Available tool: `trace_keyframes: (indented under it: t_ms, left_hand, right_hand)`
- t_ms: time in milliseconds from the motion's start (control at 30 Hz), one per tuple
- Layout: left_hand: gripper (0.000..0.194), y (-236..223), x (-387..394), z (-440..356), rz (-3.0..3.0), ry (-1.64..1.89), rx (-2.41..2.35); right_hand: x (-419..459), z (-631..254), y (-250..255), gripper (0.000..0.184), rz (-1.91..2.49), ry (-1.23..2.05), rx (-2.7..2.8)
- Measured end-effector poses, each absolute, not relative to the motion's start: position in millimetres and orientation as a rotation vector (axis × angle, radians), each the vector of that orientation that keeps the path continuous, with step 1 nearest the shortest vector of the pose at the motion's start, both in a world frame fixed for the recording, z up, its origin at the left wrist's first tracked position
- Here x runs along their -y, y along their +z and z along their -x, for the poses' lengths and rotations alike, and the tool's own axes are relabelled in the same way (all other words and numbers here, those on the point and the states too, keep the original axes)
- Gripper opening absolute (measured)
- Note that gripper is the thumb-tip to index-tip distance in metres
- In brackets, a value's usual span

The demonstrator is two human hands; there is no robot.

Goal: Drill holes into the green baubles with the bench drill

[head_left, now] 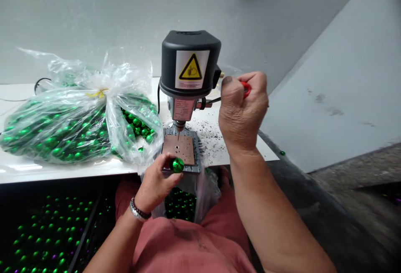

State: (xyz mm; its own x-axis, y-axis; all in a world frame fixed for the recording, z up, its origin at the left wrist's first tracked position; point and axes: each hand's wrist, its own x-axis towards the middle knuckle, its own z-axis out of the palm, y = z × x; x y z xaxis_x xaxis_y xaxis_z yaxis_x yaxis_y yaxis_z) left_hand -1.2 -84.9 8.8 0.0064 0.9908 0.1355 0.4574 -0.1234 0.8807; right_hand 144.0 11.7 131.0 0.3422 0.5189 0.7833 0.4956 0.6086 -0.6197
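Observation:
A shiny green ball [178, 165] is pinched between the thumb and fingers of my left hand [158, 183], at the front edge of the drill press base. My right hand [242, 110] is closed around the red-knobbed lever [247, 90] on the right side of the drill press [191, 64]. The thin drill bit [178, 136] points down above a brown board [184, 145] with a small hole in it. The ball is in front of the bit, apart from it.
On the left of the white table [25, 173] lies a clear plastic bag [62, 127] full of green balls. Dark shavings [213, 139] litter the table around the base. Below are an open bag [203, 198] and a dark container [46, 231], both with green balls.

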Motion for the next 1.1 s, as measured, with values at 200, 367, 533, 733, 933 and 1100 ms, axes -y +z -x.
trace_keyframes:
  t_ms: [200, 367, 533, 733, 933, 1100]
  left_hand:
    - [0.033, 15.6, 90.5, 0.5, -1.636, 1.002, -1.513]
    - [0.038, 11.6, 96.2, 3.5, -1.682, 0.988, -1.525]
    - [0.042, 17.4, 85.6, 15.5, -1.848, 1.093, -1.616]
    - [0.036, 20.7, 6.7, 54.5, -1.856, 0.925, -2.228]
    - [0.044, -4.2, -41.0, 76.9, -1.885, 0.377, -2.229]
    - [0.057, -13.5, -43.4, 83.0, -1.789, 0.407, -2.174]
  right_hand:
    - [-9.3, -144.6, 128.4, 0.02, 0.997, 0.016, 1.287]
    - [-8.2, -143.8, 128.0, 0.018, 1.01, 0.009, 1.262]
    - [-8.1, -143.5, 126.5, 0.017, 0.989, 0.003, 1.259]
    - [-7.6, -144.4, 124.8, 0.016, 0.991, -0.034, 1.269]
    - [-6.6, -146.4, 125.0, 0.017, 1.026, -0.027, 1.281]
    - [-7.1, -144.9, 124.9, 0.017, 1.008, -0.052, 1.265]
